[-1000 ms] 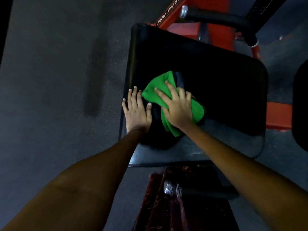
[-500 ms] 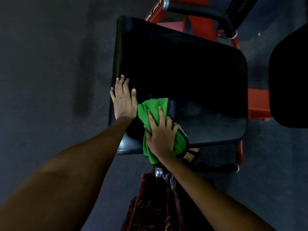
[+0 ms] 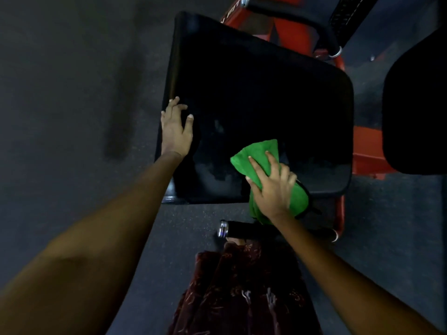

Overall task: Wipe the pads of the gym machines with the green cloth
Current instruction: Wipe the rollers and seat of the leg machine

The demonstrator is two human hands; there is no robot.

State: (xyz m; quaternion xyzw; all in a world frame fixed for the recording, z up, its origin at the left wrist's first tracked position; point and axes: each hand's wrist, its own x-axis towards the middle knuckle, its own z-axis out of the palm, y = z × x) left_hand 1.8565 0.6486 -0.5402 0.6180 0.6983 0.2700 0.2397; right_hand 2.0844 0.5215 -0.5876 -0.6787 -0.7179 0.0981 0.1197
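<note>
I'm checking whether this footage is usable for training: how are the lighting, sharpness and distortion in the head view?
Head view: dim overall, the black pad nearly swallows detail, with a faint sheen along its left edge; the green cloth stands out clearly; the left hand has slightly smeared fingers; the right hand is fairly sharp; wide-angle stretch enlarges both forearms at the lower corners.

A black pad carries the green cloth near its front edge.
</note>
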